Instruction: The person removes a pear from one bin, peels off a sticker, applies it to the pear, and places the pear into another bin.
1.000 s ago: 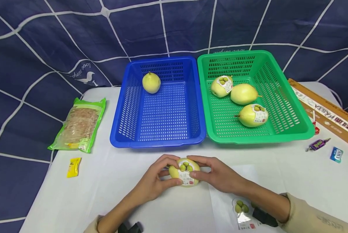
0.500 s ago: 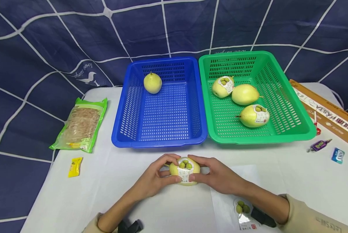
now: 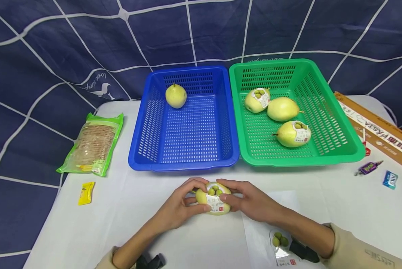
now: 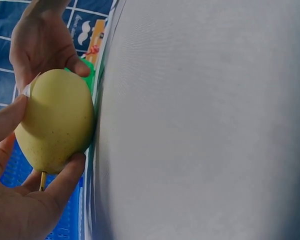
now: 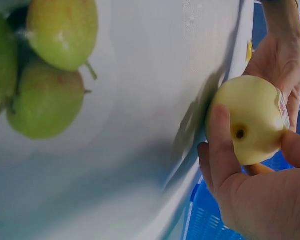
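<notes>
Both hands hold one yellow pear just above the white table, in front of the two baskets. A white sticker with green fruit printed on it faces up. My left hand grips the pear's left side, thumb and fingers curled round it; the pear fills the left wrist view, stem down. My right hand holds the right side, its fingertips on the sticker's edge. In the right wrist view the pear shows its blossom end.
A blue basket holds one bare pear. A green basket holds three pears, two with stickers. A loose sticker lies on a paper sheet by my right forearm. A cracker pack, yellow sachet, candies and pasta box lie around.
The pear has been turned slightly between the hands, and the sticker has shifted on it. The hands stay in the same place.
</notes>
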A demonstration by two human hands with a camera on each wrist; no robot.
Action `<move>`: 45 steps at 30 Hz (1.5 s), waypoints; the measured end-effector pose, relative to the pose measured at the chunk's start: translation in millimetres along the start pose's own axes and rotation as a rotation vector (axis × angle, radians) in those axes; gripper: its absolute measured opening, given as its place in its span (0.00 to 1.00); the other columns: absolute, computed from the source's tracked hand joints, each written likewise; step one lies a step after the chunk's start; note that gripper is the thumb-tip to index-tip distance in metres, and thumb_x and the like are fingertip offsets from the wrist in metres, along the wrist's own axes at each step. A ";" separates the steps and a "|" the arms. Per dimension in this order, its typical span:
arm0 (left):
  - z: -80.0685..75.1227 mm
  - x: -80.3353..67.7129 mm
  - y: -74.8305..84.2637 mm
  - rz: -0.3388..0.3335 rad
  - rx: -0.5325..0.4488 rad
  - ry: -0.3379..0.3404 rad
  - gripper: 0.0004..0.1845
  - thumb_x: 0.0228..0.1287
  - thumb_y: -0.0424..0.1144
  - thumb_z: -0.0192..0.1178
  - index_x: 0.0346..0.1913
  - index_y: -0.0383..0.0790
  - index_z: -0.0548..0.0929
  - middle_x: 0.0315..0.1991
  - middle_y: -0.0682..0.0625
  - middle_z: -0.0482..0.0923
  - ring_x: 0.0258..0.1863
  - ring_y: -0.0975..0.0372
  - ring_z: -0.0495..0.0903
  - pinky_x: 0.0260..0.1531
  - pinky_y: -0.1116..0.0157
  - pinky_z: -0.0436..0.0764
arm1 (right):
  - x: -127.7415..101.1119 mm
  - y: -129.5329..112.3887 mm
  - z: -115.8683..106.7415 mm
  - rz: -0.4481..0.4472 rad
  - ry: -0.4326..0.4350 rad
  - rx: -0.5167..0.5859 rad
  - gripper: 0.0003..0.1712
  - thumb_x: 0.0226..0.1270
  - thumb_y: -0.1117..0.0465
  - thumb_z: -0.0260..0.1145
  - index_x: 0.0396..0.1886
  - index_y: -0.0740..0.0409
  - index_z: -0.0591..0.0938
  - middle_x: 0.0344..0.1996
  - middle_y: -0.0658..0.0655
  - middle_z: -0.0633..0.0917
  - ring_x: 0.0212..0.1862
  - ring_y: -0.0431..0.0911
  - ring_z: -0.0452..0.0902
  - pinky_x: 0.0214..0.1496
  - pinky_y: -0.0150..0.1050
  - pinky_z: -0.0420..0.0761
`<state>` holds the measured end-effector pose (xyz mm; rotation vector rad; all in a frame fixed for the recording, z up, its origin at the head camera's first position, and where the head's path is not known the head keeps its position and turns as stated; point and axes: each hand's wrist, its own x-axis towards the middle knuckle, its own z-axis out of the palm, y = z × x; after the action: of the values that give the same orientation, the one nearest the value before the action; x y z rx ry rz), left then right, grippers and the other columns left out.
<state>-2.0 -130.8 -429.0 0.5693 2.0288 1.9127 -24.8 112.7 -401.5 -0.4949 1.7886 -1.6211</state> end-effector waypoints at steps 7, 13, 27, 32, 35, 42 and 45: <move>2.2 1.7 -0.5 0.060 0.035 -0.023 0.18 0.56 0.23 0.70 0.47 0.36 0.76 0.57 0.39 0.71 0.56 0.53 0.75 0.49 0.58 0.81 | -5.6 1.6 -3.5 -0.031 -0.010 -0.093 0.28 0.77 0.61 0.57 0.72 0.63 0.67 0.67 0.61 0.72 0.62 0.54 0.70 0.52 0.38 0.81; 3.5 2.6 0.0 0.060 0.052 -0.005 0.18 0.54 0.23 0.71 0.46 0.35 0.77 0.56 0.39 0.72 0.55 0.52 0.75 0.48 0.59 0.82 | -15.9 -0.5 -10.5 -0.026 0.072 -0.156 0.28 0.78 0.59 0.56 0.72 0.62 0.67 0.66 0.62 0.73 0.60 0.54 0.74 0.54 0.40 0.79; -2.7 -2.1 0.5 0.039 0.121 0.030 0.20 0.53 0.26 0.73 0.46 0.39 0.77 0.52 0.43 0.73 0.52 0.57 0.74 0.43 0.58 0.84 | -75.8 3.3 -61.5 -0.162 0.569 0.188 0.29 0.76 0.69 0.56 0.73 0.54 0.65 0.45 0.56 0.83 0.46 0.47 0.83 0.47 0.39 0.83; -3.5 -3.4 -0.2 0.013 0.134 0.003 0.23 0.55 0.28 0.72 0.54 0.39 0.79 0.54 0.44 0.71 0.52 0.56 0.74 0.44 0.59 0.84 | -94.4 14.4 -88.2 -0.135 0.897 0.379 0.34 0.71 0.70 0.62 0.74 0.50 0.64 0.46 0.54 0.72 0.45 0.42 0.79 0.42 0.36 0.84; -2.8 -3.1 0.2 -0.005 0.155 -0.013 0.25 0.56 0.29 0.71 0.58 0.39 0.80 0.54 0.45 0.69 0.52 0.56 0.74 0.44 0.60 0.84 | -98.2 11.7 -99.5 -0.065 1.109 0.362 0.41 0.67 0.69 0.67 0.76 0.47 0.62 0.48 0.50 0.64 0.45 0.39 0.75 0.39 0.30 0.83; 0.8 0.8 2.2 -0.034 0.155 -0.008 0.26 0.57 0.30 0.72 0.60 0.36 0.81 0.56 0.43 0.67 0.49 0.58 0.78 0.44 0.61 0.84 | -97.0 10.6 -110.8 -0.030 1.165 0.375 0.54 0.62 0.70 0.70 0.79 0.40 0.51 0.63 0.46 0.54 0.49 0.36 0.75 0.42 0.25 0.79; 2.4 2.5 3.6 -0.041 0.135 -0.012 0.26 0.56 0.29 0.72 0.60 0.35 0.81 0.59 0.41 0.67 0.48 0.56 0.79 0.44 0.61 0.84 | -97.3 12.7 -112.0 -0.098 1.107 0.426 0.52 0.65 0.72 0.67 0.79 0.40 0.50 0.68 0.49 0.52 0.53 0.38 0.74 0.44 0.29 0.80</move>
<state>-2.7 -127.3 -425.5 0.5650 2.1572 1.7543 -31.4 261.1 -391.4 0.6644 2.0001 -2.5218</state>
